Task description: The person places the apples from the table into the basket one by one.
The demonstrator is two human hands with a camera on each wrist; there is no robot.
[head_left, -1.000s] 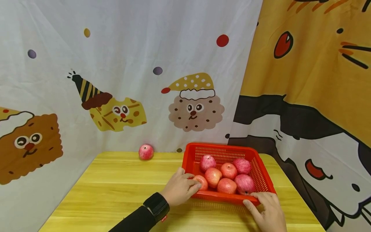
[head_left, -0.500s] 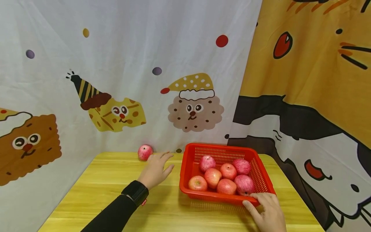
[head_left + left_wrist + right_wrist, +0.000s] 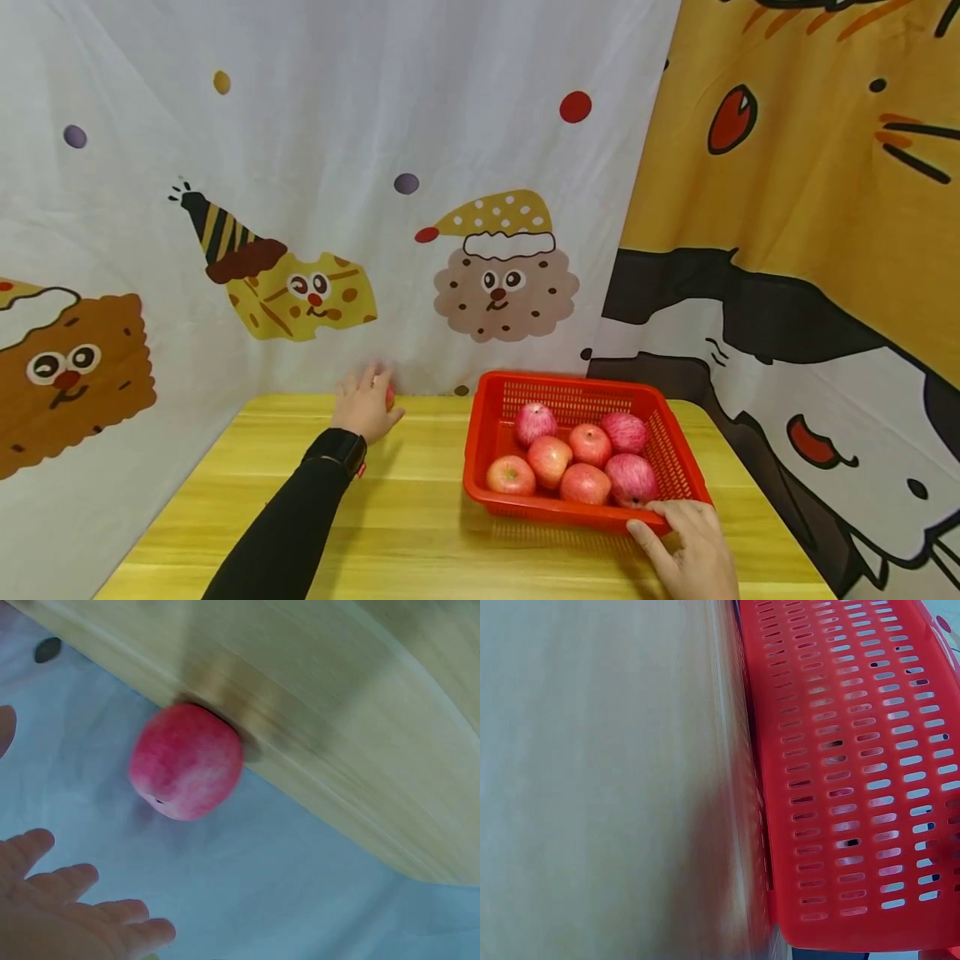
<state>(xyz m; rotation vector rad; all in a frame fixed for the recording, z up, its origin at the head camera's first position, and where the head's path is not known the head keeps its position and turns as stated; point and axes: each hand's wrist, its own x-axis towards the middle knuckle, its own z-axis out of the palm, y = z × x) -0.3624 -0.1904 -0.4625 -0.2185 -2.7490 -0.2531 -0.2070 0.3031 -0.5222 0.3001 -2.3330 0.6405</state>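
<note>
At the table's back edge sits a lone pink-red apple [image 3: 390, 397], mostly covered by my left hand [image 3: 363, 408] in the head view. The left wrist view shows that apple [image 3: 187, 761] whole, with my spread fingers [image 3: 67, 881] a little apart from it. My right hand [image 3: 692, 550] grips the front right corner of a red plastic basket [image 3: 555, 510], thumb outside and fingers over the rim. Inside the basket lie several apples [image 3: 550, 462], some yellowish red, others striped pink. Slotted red basket wall [image 3: 855, 930] fills the right of the right wrist view.
A light wood-grain table [image 3: 420, 533] carries the basket on its right side. Close behind its back edge hangs a white curtain [image 3: 315, 108] with cartoon prints. To the right hangs a yellow, black and white printed cloth [image 3: 810, 192].
My left hand has left the basket's front left side and moved left and back to the lone apple. The right hand has stayed on the basket corner.
</note>
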